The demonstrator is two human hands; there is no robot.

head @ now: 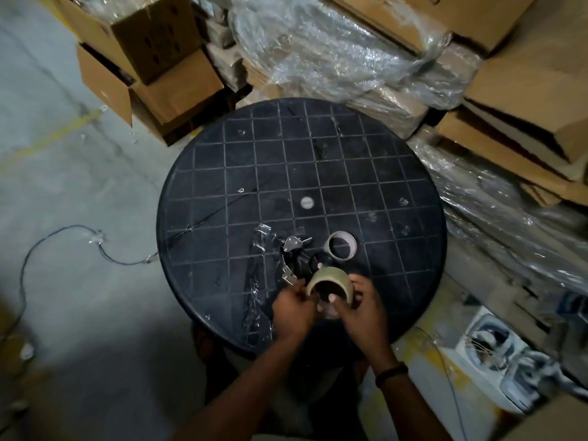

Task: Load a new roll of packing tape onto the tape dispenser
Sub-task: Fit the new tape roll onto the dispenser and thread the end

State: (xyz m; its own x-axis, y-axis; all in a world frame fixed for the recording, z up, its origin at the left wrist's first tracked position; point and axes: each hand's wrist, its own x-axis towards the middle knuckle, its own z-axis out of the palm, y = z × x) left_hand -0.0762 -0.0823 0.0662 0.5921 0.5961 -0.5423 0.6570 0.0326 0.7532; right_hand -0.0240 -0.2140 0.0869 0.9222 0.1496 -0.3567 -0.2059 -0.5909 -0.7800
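Here, a tan roll of packing tape (331,281) is held tilted between both hands, the left hand (294,308) and the right hand (366,308) closed on its sides, above the near edge of the round black table (318,160). Just beyond it, the dark tape dispenser (299,259) is laid beside an empty cardboard core (342,246). Open cardboard boxes (152,68) are stacked behind; their contents cannot be told.
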